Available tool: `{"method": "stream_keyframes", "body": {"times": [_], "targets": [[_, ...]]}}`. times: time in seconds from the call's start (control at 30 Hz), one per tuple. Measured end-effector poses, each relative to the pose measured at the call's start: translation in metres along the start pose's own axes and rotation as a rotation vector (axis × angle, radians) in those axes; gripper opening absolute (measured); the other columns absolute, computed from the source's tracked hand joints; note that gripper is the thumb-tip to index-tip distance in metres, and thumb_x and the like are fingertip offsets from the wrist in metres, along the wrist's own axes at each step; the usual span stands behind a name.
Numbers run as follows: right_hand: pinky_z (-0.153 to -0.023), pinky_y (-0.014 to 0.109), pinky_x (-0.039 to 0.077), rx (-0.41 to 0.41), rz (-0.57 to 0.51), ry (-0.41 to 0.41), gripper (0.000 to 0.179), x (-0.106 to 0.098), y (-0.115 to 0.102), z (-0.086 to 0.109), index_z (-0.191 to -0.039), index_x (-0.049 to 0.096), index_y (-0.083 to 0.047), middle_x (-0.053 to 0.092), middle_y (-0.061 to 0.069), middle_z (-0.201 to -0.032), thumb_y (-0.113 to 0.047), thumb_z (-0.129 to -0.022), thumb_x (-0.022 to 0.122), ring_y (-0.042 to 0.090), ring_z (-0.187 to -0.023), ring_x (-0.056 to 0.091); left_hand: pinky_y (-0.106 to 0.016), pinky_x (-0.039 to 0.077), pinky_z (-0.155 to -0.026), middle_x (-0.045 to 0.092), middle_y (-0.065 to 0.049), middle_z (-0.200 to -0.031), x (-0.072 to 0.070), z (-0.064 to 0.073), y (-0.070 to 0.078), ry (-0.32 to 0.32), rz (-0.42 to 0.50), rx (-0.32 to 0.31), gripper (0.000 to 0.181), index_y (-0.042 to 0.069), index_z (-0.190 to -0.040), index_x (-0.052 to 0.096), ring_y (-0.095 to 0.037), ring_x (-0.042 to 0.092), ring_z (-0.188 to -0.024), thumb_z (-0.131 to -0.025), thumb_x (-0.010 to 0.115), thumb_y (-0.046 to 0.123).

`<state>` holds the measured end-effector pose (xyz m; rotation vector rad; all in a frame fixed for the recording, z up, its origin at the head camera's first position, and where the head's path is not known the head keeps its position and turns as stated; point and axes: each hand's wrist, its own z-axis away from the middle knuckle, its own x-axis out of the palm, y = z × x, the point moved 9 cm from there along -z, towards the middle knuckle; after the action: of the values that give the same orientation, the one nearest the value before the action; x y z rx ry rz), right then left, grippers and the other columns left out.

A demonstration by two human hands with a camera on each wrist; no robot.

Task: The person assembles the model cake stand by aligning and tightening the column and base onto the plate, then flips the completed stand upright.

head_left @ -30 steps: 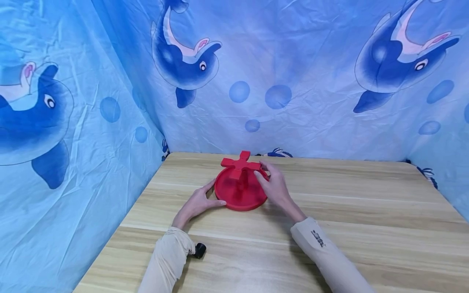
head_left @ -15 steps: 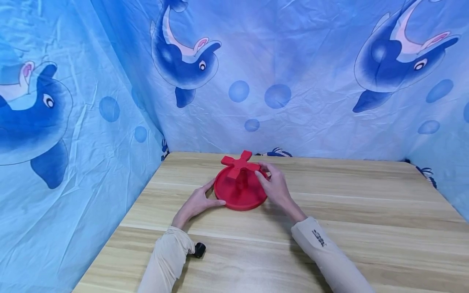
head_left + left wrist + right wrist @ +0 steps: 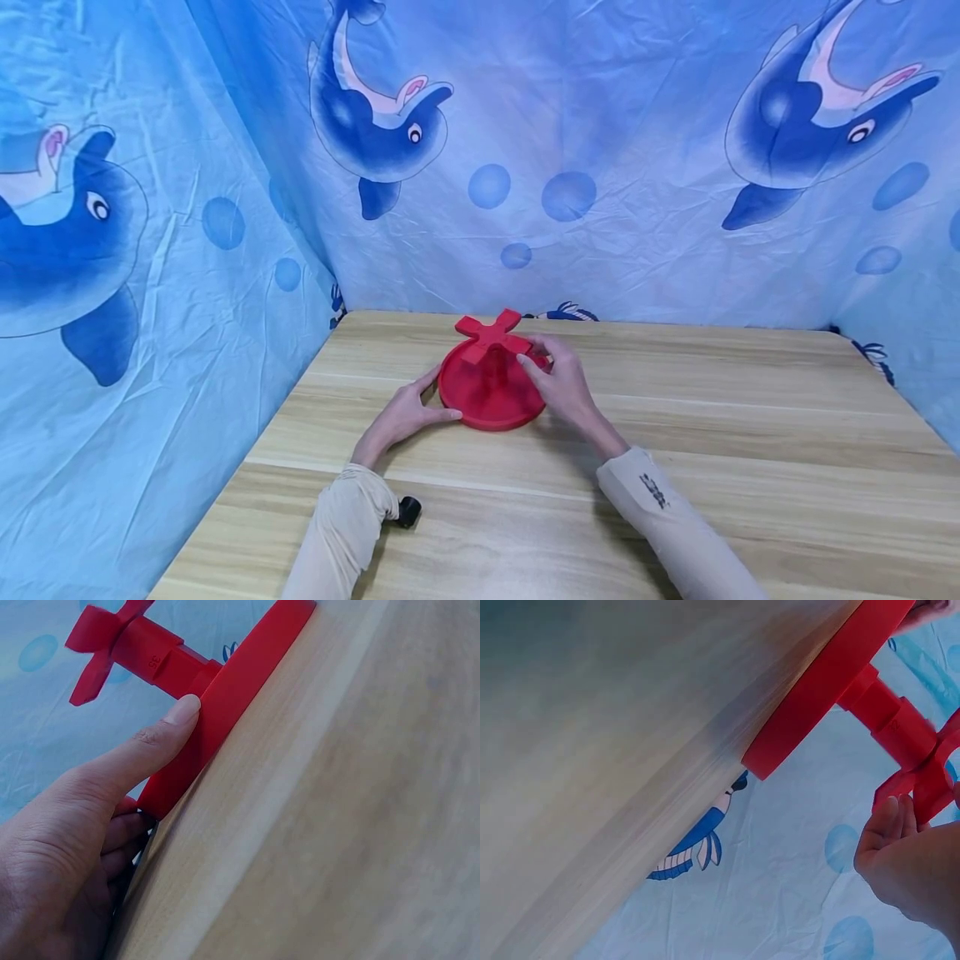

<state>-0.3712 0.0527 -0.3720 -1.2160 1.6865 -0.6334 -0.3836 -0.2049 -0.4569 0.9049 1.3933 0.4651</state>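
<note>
A round red dish (image 3: pixel 491 424) with a raised rim rests on the table. From its middle rises a stepped red post (image 3: pixel 154 656), topped by a four-armed red knob (image 3: pixel 492 333). My left hand (image 3: pixel 405 412) grips the dish at its near left side, thumb on the rim and fingers round the outer edge. At the upper right, my right hand (image 3: pixel 561 375) pinches one arm of the knob between thumb and fingers. The right wrist view shows those fingertips against the knob (image 3: pixel 926 784), with the thumb mostly out of frame.
The wooden table (image 3: pixel 675 483) reaches back to a blue curtain (image 3: pixel 570 267) printed with dolphins, which also hangs on the left. A small black cylinder (image 3: pixel 408 512) sticks out by the left sleeve, over the table.
The four-armed knob has turned a little clockwise as seen from above, and my right thumb and fingers have moved slightly with it. The dish and my left hand have stayed in place.
</note>
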Motion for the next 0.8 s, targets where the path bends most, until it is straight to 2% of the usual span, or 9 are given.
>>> {"method": "stream_keyframes", "body": {"times": [0.17,0.27,0.47,0.6,0.7,0.8], "targets": [[-0.080,0.034,0.060,0.016,-0.017,-0.047,0.042,0.004,-0.003,0.008,-0.135,0.065,-0.004,0.067,0.009,-0.118,-0.010,-0.095,0.076,0.025,-0.104,0.062,-0.056,0.035,-0.116,0.037,-0.013,-0.163,0.000,0.001,-0.001,0.002,-0.007,-0.004,0.105,0.016,-0.164,0.032,-0.035,0.033,-0.149,-0.081,0.087,0.050],[-0.080,0.033,0.060,0.014,-0.021,-0.047,0.040,0.003,-0.003,0.010,-0.133,0.066,-0.004,0.068,0.009,-0.116,-0.012,-0.096,0.076,0.025,-0.103,0.063,-0.056,0.036,-0.116,0.037,-0.015,-0.163,0.001,0.001,-0.001,0.000,-0.012,-0.016,0.106,0.015,-0.164,0.032,-0.036,0.033,-0.149,-0.081,0.087,0.052],[-0.076,0.033,0.055,-0.014,0.001,0.059,0.031,-0.008,0.001,0.004,-0.127,0.066,0.001,0.068,0.010,-0.106,-0.012,-0.099,0.071,0.025,-0.097,0.062,-0.057,0.034,-0.117,0.038,-0.015,-0.163,0.002,0.002,-0.002,-0.003,0.002,-0.035,0.107,0.015,-0.164,0.032,-0.036,0.033,-0.149,-0.080,0.088,0.051],[-0.075,0.034,0.054,0.021,0.012,0.088,0.033,-0.013,0.009,-0.004,-0.128,0.064,0.002,0.067,0.011,-0.102,-0.014,-0.100,0.070,0.025,-0.096,0.061,-0.058,0.035,-0.116,0.038,-0.014,-0.162,0.001,0.002,-0.001,0.003,0.002,-0.028,0.106,0.016,-0.164,0.032,-0.036,0.034,-0.148,-0.080,0.088,0.050],[-0.078,0.037,0.056,0.048,0.011,0.081,0.039,-0.012,0.015,-0.009,-0.133,0.062,0.001,0.067,0.012,-0.108,-0.016,-0.100,0.070,0.027,-0.100,0.062,-0.058,0.036,-0.115,0.039,-0.014,-0.162,0.000,0.001,0.000,0.006,0.005,-0.019,0.106,0.016,-0.164,0.032,-0.037,0.034,-0.148,-0.080,0.088,0.050],[-0.086,0.044,0.058,0.033,0.009,0.043,0.049,-0.009,0.016,-0.013,-0.143,0.056,-0.001,0.065,0.016,-0.124,-0.016,-0.099,0.072,0.032,-0.111,0.061,-0.057,0.035,-0.116,0.039,-0.015,-0.162,0.000,0.001,0.000,0.010,-0.002,-0.018,0.106,0.016,-0.164,0.034,-0.036,0.035,-0.148,-0.079,0.089,0.050]]}}
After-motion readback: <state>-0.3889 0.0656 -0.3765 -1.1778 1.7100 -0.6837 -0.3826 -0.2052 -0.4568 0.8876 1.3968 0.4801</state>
